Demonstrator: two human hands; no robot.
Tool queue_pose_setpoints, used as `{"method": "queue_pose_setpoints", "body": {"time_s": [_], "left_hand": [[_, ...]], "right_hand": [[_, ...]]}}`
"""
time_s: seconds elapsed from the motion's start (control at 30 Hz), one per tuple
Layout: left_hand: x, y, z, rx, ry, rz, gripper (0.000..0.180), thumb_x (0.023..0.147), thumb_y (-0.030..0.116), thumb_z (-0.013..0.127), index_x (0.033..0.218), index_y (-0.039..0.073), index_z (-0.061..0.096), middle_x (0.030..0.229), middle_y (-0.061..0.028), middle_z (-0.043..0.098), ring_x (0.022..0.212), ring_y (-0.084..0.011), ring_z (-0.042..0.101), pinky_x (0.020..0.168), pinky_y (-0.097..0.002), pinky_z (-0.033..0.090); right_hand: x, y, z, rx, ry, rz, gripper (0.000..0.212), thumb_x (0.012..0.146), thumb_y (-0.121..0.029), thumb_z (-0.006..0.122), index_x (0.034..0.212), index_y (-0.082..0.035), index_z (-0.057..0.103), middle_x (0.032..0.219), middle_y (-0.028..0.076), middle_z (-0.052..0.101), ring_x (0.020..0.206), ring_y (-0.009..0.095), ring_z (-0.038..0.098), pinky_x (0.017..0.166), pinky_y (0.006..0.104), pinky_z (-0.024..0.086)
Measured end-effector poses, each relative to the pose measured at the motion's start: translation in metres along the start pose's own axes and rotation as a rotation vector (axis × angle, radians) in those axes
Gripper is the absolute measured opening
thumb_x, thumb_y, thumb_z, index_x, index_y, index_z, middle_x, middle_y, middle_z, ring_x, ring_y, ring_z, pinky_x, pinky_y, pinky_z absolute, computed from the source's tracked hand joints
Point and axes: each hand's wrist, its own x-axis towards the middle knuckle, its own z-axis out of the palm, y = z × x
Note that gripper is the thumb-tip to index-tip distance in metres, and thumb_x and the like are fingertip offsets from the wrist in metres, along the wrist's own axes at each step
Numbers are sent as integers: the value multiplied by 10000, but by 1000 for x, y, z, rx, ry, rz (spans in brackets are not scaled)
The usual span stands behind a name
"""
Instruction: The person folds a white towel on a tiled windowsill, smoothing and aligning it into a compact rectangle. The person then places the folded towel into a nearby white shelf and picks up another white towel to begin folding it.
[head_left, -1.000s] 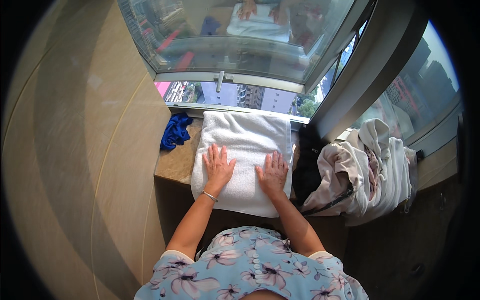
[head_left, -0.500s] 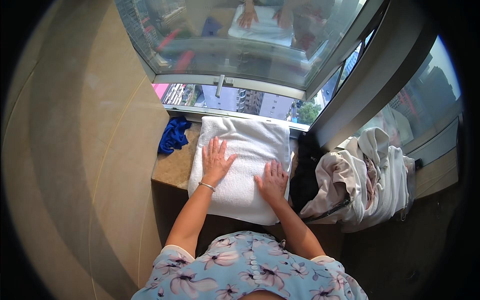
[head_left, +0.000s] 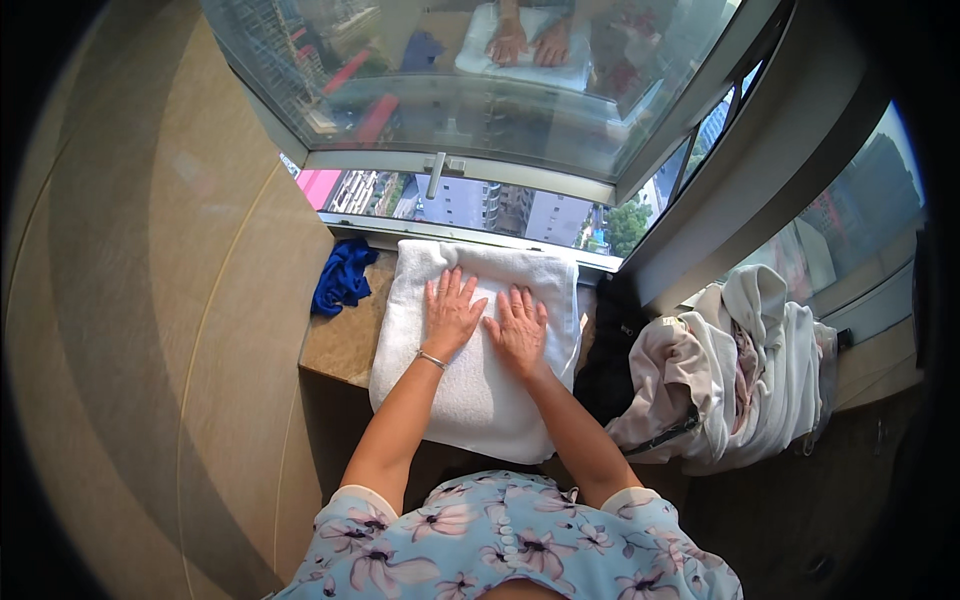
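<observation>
A white towel lies spread over the brown window ledge, its near end hanging past the ledge's front edge. My left hand rests flat on the towel, palm down with the fingers spread; a bracelet circles that wrist. Close beside it, my right hand also presses flat on the cloth, fingers apart. Only a small gap separates the two thumbs. Neither hand holds anything. What lies beneath the towel is hidden.
A crumpled blue cloth sits at the ledge's left end. To the right are a black garment and a pile of white and beige clothes. Beyond the ledge stands a tilted-open window with a handle; a tiled wall borders the left.
My hands have come closer together at the towel's middle. The right hand moved left and slightly farther up the towel; the left shifted a little right. The view has shifted slightly.
</observation>
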Motion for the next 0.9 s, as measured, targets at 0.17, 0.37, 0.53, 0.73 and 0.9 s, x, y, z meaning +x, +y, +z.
{"method": "queue_pose_setpoints", "body": {"time_s": [0.17,0.37,0.53,0.73,0.9], "left_hand": [[2,-33,-10,42,54,-89,649,1015,546,491,1488,103,521,1620,-160,377,1535,-327,260,1246,-535,111],[-12,-47,-35,66,70,-420,715,991,577,521,1542,129,436,1602,-234,354,1521,-396,251,1213,-606,162],[-40,-51,-41,101,6,-440,717,1005,584,482,1560,138,402,1524,-273,411,1464,-432,310,1169,-609,238],[-69,-46,-47,105,146,-359,633,972,473,598,1465,88,505,1337,-226,543,1244,-405,503,1047,-531,386],[-83,-33,-65,58,96,-400,599,951,409,646,1431,67,538,1349,-210,554,1246,-396,515,1045,-520,403]], "right_hand": [[-2,44,-19,-72,-37,148,671,940,-540,589,1431,-85,543,1568,94,455,1488,264,338,1176,520,203],[-4,51,-22,-51,-97,205,690,945,-530,583,1459,-77,504,1591,96,408,1508,272,302,1161,599,233],[-18,48,-20,-37,-141,183,697,957,-497,589,1479,-49,477,1607,118,380,1513,282,295,1148,644,254],[-43,40,-31,49,-122,165,694,956,-452,606,1489,-34,456,1610,144,371,1515,303,295,1156,659,238],[-60,30,-52,15,-189,161,690,953,-428,606,1482,-12,454,1603,178,372,1514,315,299,1151,642,246]]}}
